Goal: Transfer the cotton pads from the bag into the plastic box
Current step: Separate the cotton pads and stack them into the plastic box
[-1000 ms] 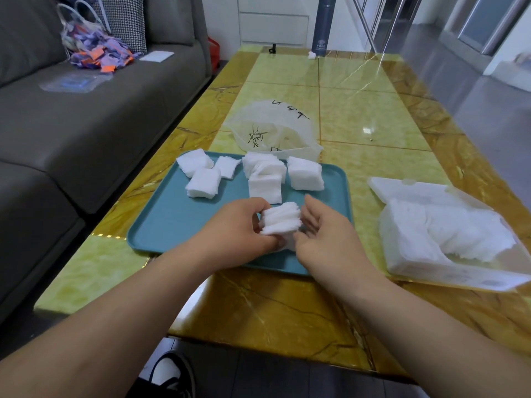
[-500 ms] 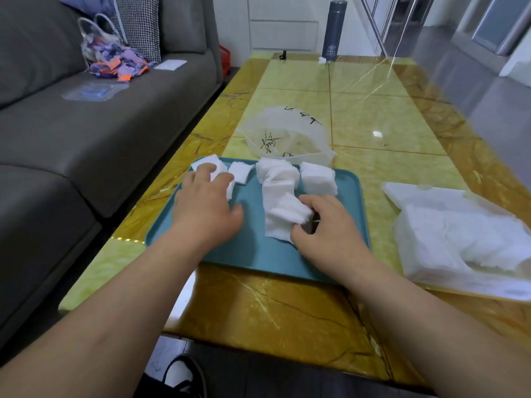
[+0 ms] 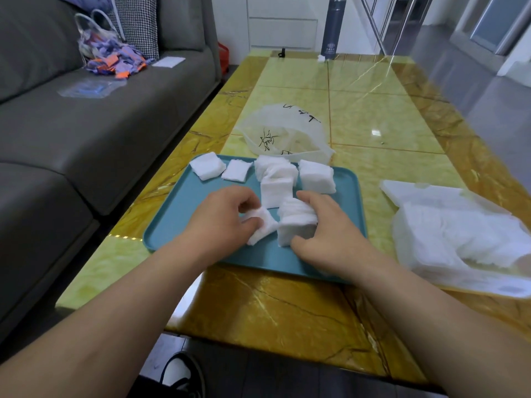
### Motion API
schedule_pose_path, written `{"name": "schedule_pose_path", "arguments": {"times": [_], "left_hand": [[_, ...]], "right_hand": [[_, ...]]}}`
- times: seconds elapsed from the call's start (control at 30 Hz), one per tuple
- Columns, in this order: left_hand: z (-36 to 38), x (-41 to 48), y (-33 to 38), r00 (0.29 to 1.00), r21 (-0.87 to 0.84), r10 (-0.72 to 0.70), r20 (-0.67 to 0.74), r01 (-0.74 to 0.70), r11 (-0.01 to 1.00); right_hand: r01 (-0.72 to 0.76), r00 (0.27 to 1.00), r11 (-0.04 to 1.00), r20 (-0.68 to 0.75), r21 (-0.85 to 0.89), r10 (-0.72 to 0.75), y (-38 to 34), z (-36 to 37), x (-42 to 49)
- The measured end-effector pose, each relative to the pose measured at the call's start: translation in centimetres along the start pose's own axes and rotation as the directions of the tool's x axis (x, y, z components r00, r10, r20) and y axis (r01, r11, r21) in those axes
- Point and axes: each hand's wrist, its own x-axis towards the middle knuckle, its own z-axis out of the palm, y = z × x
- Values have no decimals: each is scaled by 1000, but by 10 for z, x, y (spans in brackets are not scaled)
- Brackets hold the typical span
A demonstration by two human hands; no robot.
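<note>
Several stacks of white cotton pads lie on a teal tray (image 3: 178,214). My left hand (image 3: 221,219) grips a small stack of pads (image 3: 261,225) near the tray's middle. My right hand (image 3: 324,228) curls round a taller stack of pads (image 3: 296,219) right beside it. More stacks (image 3: 316,176) sit along the tray's far edge. A clear plastic box (image 3: 442,245) full of pads, its lid open, stands to the right of the tray. The crumpled translucent bag (image 3: 284,130) with black writing lies behind the tray.
The tray sits on a glossy yellow marble-patterned table (image 3: 373,116). A grey sofa (image 3: 86,116) runs along the left, with a handbag and a plastic sleeve on it. A dark flask (image 3: 333,27) stands at the table's far end. A shoe (image 3: 181,374) shows below the near edge.
My left hand went to the far-left stacks, then came back to the tray's middle holding a small stack. My right hand kept hold of its stack on the tray.
</note>
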Motion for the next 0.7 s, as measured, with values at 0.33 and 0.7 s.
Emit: {"name": "schedule_pose_path", "arguments": {"times": [0.33, 0.7], "left_hand": [[-2, 0, 0, 955, -95, -170, 242, 197, 976], [-9, -17, 20, 928, -328, 167, 333, -52, 943]], "right_hand": [[1, 980, 999, -200, 47, 9, 10, -4, 5], [-40, 980, 988, -188, 150, 69, 14, -10, 6]]}}
